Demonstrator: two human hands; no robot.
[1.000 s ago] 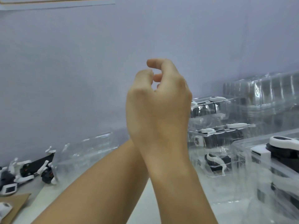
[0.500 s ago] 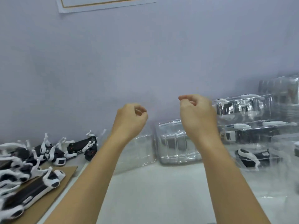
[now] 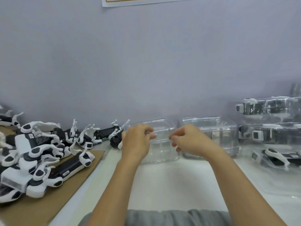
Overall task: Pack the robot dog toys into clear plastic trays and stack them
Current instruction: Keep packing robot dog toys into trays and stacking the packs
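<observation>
**Both hands on an empty clear tray at the back of the table**

My left hand (image 3: 138, 142) & right hand (image 3: 189, 141) are both up at the empty clear tray (image 3: 161, 144), which sits on the white table (image 3: 171, 180) close to the wall. Left fingers are curled, thumb & forefinger pinching the tray's upper edge on its left side. Right fingers are curled too, tips at the tray's right edge; looks like a pinch on the rim, but the plastic is see-through & blurred there, so can't tell for sure that I've got hold of it.

Just right of that tray is a second empty clear tray (image 3: 211, 136), near or touching it, can't tell which.

Far right: stack of packed trays (image 3: 268, 121), w/ black-and-white robot dogs inside, at least two levels, plus one more packed tray (image 3: 275, 157) low on the table in front of the stack.

Left side: pile of loose robot dog toys (image 3: 37, 154), white bodies w/ black patches, legs sticking up, heaped partly on a brown cardboard sheet (image 3: 32, 207). A few more dogs lie along the wall, the nearest one (image 3: 112, 136) just left of my left hand.

White paper w/ a gold border (image 3: 146, 0) is on the wall at top. Grey cloth of my clothing (image 3: 171, 217) shows at the bottom edge.
</observation>
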